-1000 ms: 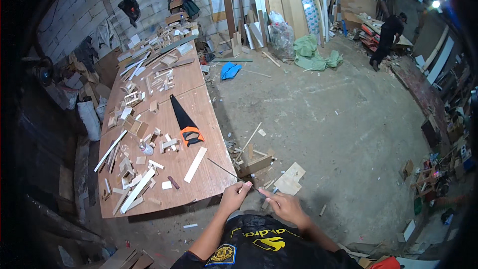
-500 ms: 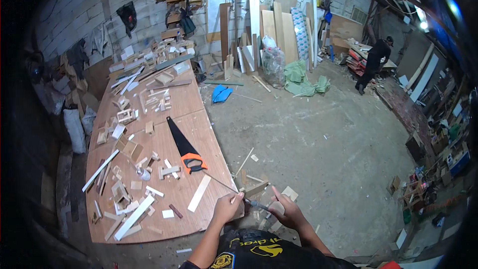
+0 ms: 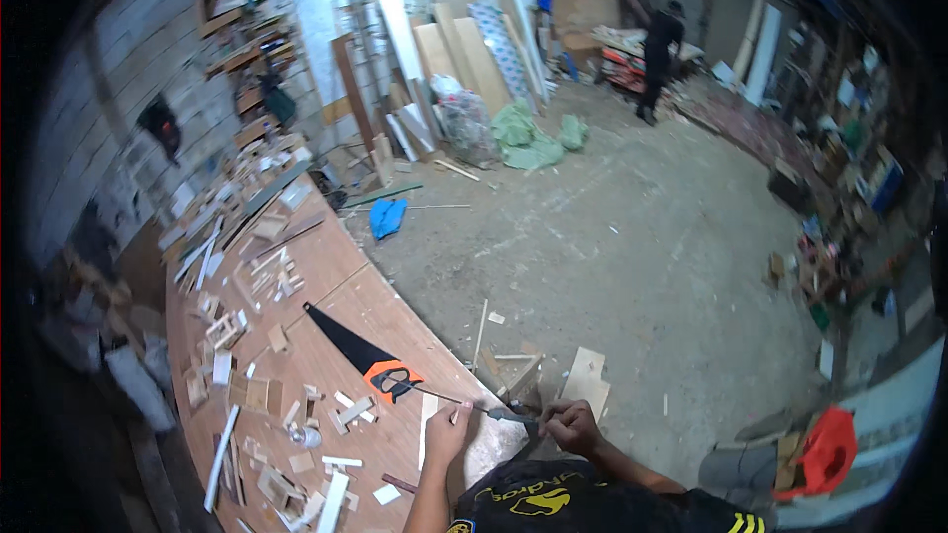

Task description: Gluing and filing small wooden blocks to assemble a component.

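A thin metal rod with a grey handle (image 3: 512, 417) spans the gap between my hands, above the table's near right corner; its exact kind is unclear. My left hand (image 3: 446, 434) pinches the rod just ahead of the handle. My right hand (image 3: 575, 429) is closed with its fingertips at the handle's rear end. The rod's far tip crosses in view over the grip of a handsaw (image 3: 360, 353). That saw has a black blade and an orange-and-black grip, and lies flat on the wooden table (image 3: 380, 286). A pale wood strip (image 3: 429, 419) lies partly behind my left hand.
Wood offcuts and small wooden frames (image 3: 259, 393) crowd the table's left side. Wood scraps (image 3: 587, 380) lie on the floor beyond my right hand. Boards (image 3: 474, 64) lean on the back wall. A person in dark clothes (image 3: 660, 54) stands far off. Something red (image 3: 828, 452) lies at right.
The view has swung right and tilted, shifting the table and saw in the picture. My right hand's raised thumb has folded in, and its fingers have moved to the handle's end.
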Demonstrator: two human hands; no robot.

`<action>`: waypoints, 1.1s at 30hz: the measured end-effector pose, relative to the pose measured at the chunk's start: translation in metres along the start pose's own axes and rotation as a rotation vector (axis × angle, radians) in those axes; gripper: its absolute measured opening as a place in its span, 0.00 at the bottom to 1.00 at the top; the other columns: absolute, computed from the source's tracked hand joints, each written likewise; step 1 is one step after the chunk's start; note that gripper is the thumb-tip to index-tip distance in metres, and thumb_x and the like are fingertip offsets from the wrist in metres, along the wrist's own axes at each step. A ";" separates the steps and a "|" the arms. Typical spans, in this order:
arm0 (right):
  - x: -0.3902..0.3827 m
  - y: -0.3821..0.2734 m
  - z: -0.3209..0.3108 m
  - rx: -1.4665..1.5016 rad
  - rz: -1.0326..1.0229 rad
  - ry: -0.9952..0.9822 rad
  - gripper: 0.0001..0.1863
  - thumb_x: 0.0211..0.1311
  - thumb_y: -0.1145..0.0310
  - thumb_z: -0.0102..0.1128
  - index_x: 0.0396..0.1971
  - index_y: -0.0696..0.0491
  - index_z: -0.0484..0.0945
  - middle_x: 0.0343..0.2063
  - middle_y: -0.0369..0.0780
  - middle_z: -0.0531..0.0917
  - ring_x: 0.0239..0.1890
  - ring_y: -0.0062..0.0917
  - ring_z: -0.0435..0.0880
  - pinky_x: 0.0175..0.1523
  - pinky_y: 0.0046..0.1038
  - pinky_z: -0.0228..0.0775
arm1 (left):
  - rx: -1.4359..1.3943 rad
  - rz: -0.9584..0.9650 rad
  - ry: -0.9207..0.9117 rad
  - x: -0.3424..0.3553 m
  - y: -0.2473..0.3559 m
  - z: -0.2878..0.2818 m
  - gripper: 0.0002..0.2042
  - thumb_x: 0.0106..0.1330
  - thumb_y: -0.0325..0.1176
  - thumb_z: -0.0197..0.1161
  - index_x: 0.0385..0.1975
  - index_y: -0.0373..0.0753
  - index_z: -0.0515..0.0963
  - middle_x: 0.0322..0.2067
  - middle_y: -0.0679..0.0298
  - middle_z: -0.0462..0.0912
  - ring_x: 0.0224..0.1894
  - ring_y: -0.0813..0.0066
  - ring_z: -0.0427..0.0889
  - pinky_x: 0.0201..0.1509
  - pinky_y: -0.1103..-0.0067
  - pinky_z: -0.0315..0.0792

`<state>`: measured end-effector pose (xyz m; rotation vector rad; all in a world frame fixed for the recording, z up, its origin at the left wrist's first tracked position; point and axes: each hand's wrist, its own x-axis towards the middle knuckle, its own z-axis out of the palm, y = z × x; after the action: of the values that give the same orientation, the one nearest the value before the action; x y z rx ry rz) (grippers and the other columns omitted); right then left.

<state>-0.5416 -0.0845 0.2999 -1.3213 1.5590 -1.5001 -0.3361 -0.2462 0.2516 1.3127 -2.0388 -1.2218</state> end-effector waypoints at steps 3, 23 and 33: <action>-0.003 -0.016 0.013 -0.159 0.087 0.133 0.17 0.56 0.77 0.52 0.07 0.58 0.76 0.16 0.38 0.79 0.18 0.23 0.79 0.26 0.26 0.70 | -0.032 0.049 0.076 0.026 -0.020 -0.004 0.22 0.67 0.48 0.58 0.29 0.30 0.79 0.21 0.48 0.79 0.26 0.56 0.79 0.32 0.67 0.71; 0.014 -0.061 0.073 -0.059 0.278 -1.121 0.50 0.67 0.43 0.51 0.72 0.39 0.24 0.65 0.61 0.59 0.53 0.47 0.77 0.54 0.40 0.69 | -1.127 -0.211 0.023 0.036 0.128 0.037 0.24 0.73 0.57 0.43 0.33 0.39 0.68 0.18 0.66 0.67 0.12 0.78 0.65 0.14 0.81 0.59; 0.002 -0.086 0.057 -0.635 -0.295 -0.572 0.42 0.64 0.44 0.54 0.73 0.41 0.48 0.68 0.67 0.32 0.71 0.64 0.34 0.73 0.51 0.32 | -1.129 -0.137 0.301 0.060 0.115 0.016 0.22 0.75 0.54 0.42 0.29 0.42 0.69 0.15 0.70 0.67 0.12 0.82 0.63 0.14 0.84 0.59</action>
<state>-0.4691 -0.0962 0.3726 -2.1790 1.5328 -0.6523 -0.4343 -0.2723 0.3344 0.9425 -0.7620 -1.6984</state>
